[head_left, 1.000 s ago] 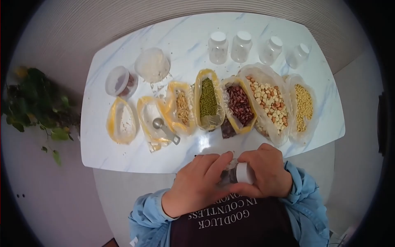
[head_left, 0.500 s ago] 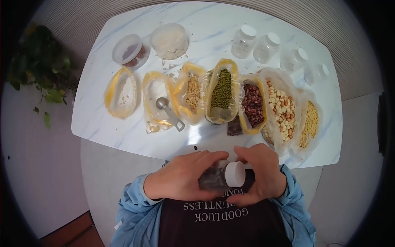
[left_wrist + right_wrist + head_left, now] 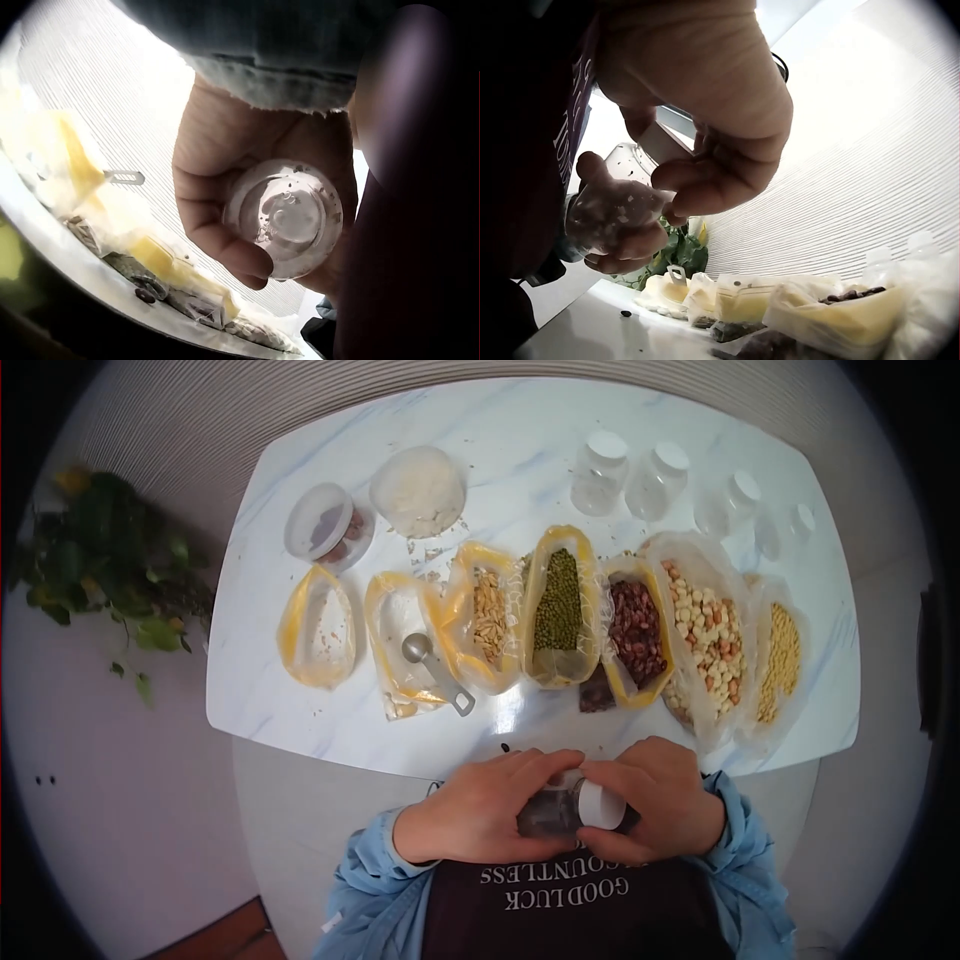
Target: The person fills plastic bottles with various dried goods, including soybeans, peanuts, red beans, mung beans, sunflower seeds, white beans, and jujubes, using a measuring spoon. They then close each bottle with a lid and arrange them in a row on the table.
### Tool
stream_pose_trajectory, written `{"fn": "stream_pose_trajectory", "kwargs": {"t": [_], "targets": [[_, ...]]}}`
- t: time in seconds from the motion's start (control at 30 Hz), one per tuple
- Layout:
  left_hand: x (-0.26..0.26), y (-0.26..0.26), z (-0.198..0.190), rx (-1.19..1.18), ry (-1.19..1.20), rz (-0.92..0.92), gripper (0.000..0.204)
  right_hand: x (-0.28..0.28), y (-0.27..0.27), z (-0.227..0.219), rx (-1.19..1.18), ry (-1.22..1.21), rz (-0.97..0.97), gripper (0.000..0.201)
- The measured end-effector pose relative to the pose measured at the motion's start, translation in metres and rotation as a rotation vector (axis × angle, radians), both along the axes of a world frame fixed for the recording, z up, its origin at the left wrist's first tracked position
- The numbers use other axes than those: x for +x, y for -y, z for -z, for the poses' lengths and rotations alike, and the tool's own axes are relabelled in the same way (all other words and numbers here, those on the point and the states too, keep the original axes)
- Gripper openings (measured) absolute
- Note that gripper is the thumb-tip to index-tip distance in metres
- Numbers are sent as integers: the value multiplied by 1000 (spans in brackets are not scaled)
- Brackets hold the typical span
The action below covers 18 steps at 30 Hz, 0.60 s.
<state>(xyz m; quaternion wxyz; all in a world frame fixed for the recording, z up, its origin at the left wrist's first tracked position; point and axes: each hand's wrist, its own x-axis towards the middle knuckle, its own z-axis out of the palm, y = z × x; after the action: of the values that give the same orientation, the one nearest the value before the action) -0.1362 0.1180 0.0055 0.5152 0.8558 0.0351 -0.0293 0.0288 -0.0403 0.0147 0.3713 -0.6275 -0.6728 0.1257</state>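
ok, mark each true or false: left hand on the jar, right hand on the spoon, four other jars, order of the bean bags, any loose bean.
1. The left hand grips a jar. True.
2. The right hand holds the measuring spoon. False: its fingers are on the jar's white cap; the spoon lies on the bags.
3. Four other white-capped jars are at the far side of the table. True.
4. The green beans sit at the right end of the bag row. False: they are between the pale brown grains and the dark red beans.
5. A dark bean lies loose near the table's near edge. True.
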Motion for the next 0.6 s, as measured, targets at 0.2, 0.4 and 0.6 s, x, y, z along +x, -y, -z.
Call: {"fn": "stream_pose_trajectory", "kwargs": {"t": [0.2, 0.4, 0.6], "targets": [[-1, -11, -9, -21, -96, 45, 78, 0, -1, 7, 90, -114, -113, 36], [-15, -26, -12, -3, -32, -15, 75, 7, 2, 8, 44, -95, -82, 38], [-38, -33, -4, -174, 6, -163, 79, 11, 5, 21, -284, 197, 51, 46]]}}
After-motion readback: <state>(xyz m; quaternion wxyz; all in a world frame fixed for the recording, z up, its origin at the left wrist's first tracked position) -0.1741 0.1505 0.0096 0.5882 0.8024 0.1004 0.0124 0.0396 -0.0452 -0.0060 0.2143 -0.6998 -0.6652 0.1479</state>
